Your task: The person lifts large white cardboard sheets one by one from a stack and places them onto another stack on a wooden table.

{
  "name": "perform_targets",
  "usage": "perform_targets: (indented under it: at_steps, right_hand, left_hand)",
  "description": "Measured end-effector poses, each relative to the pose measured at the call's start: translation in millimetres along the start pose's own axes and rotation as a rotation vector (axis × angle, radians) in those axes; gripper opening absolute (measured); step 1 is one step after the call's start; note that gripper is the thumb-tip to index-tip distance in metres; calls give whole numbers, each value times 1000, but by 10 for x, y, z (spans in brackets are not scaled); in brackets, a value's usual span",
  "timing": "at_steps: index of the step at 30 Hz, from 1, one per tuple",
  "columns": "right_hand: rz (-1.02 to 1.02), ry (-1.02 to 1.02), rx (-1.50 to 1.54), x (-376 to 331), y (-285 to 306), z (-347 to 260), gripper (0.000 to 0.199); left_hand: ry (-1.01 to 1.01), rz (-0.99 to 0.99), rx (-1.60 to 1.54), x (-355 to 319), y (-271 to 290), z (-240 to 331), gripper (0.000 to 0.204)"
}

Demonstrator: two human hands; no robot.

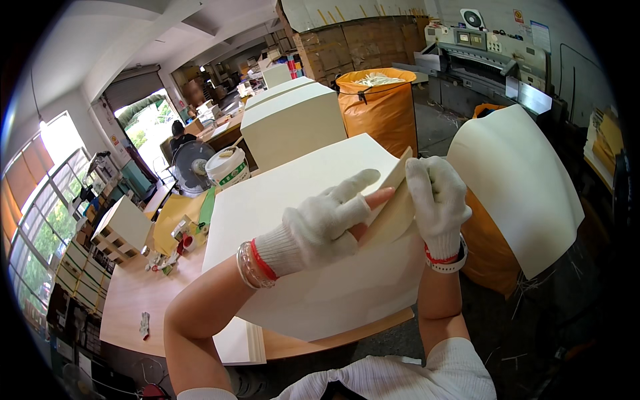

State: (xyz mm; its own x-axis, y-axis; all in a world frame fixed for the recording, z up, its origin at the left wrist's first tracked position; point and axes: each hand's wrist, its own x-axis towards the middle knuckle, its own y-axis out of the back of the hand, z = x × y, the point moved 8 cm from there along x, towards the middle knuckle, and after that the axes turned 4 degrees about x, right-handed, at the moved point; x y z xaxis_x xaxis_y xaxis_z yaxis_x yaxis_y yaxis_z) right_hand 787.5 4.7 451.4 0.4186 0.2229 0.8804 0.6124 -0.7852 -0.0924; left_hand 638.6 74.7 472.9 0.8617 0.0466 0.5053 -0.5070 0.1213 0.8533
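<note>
A stack of large cream-white paper sheets (300,180) lies on the table in front of me. Its right edge is bent up into a curl between my hands. My right hand (437,200), in a white knit glove, is closed on the raised edge of the paper (393,217). From the left, my gloved left hand (323,223) reaches against this curl with its fingers stretched out; two bare fingertips stick out of the glove and touch the paper. What lies behind the curl is hidden.
Behind the stack stand tall blocks of paper (293,123), a white bucket (227,167) and a fan (193,163). An orange bag (377,110) is full of paper strips. A large curved white sheet (513,187) hangs at right. Small items and a glove (145,325) lie on the wooden table (133,300).
</note>
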Motion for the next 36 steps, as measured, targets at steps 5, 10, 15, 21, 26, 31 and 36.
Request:
perform_targets:
  at_steps: [5, 10, 15, 21, 26, 31, 36]
  right_hand:
    - [33, -15, -53, 7, 5, 56, 27]
    - [42, 2, -27, 14, 6, 32, 27]
    - [-29, -31, -98, 4, 21, 70, 15]
    - [-166, 439, -252, -195, -10, -463, 20]
    - [-508, 185, -278, -385, -334, -548, 20]
    - [-592, 120, -310, -439, -460, -543, 23]
    - [-700, 483, -208, -867, -1089, -1092, 28]
  left_hand:
    - [9, -74, -175, -1, -28, -45, 37]
    - [140, -58, -130, 4, 6, -28, 36]
    - [126, -52, -94, -12, -9, -63, 40]
    - [89, 3, -77, -50, 108, -72, 48]
    - [184, 5, 465, -97, 144, 81, 45]
    - [167, -91, 447, -187, 11, 59, 42]
    - [222, -45, 599, -82, 595, -59, 20]
